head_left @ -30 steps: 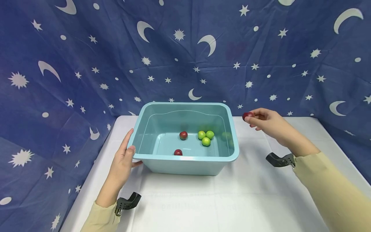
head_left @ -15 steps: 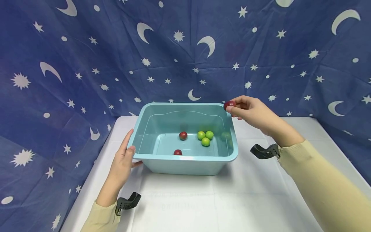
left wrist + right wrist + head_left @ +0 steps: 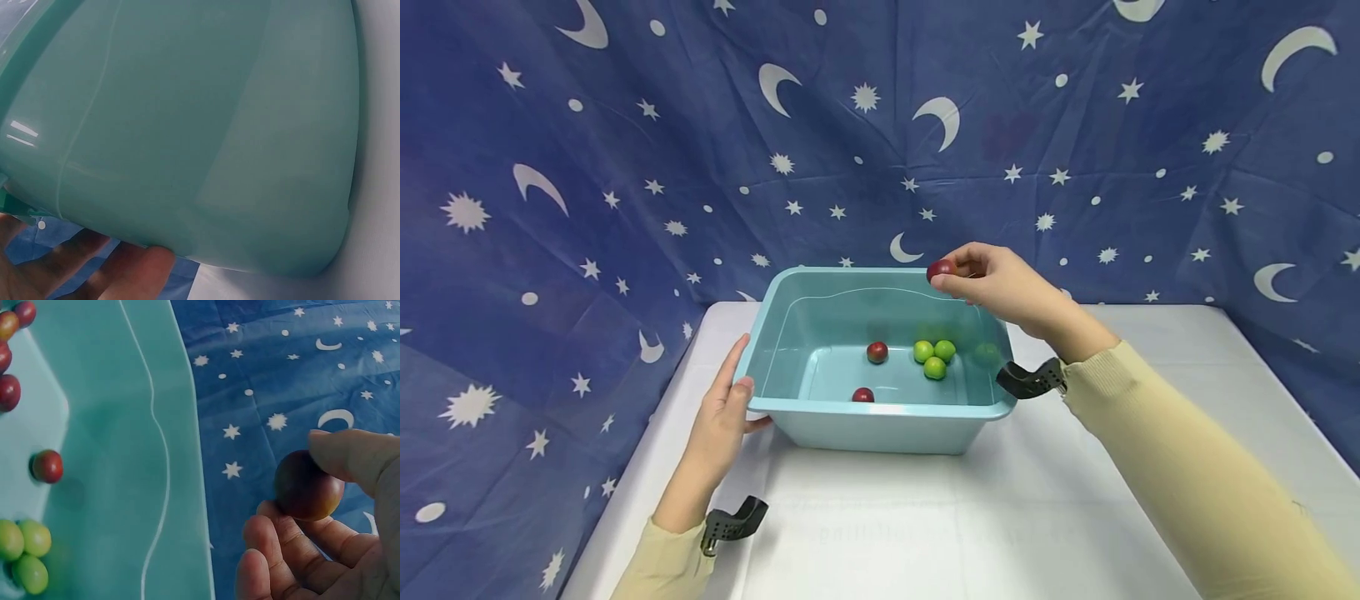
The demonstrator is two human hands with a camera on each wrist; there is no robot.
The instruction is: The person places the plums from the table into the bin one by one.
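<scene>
A light blue plastic tub (image 3: pixel 880 410) stands on the white table. My left hand (image 3: pixel 718 417) holds its front left corner, with the thumb at the rim and fingers along the outside. In the left wrist view, fingers (image 3: pixel 134 275) touch the tub's outer wall (image 3: pixel 187 137). My right hand (image 3: pixel 1000 283) pinches a dark red plum (image 3: pixel 941 270) between thumb and fingers, above the tub's back rim. Inside lie a red plum (image 3: pixel 877 352), another plum (image 3: pixel 862 395) near the front wall, and three green lime-like fruits (image 3: pixel 934 367) touching each other. The right wrist view shows several more plums (image 3: pixel 9 392).
A blue cloth (image 3: pixel 850 125) with white moons and stars hangs behind the table and along its sides. White cloth (image 3: pixel 880 525) covers the table. The tub's front wall hides part of its floor in the head view.
My right hand has moved left with the plum, rising from beside the tub to over its back rim. The left hand and the tub have stayed in place.
</scene>
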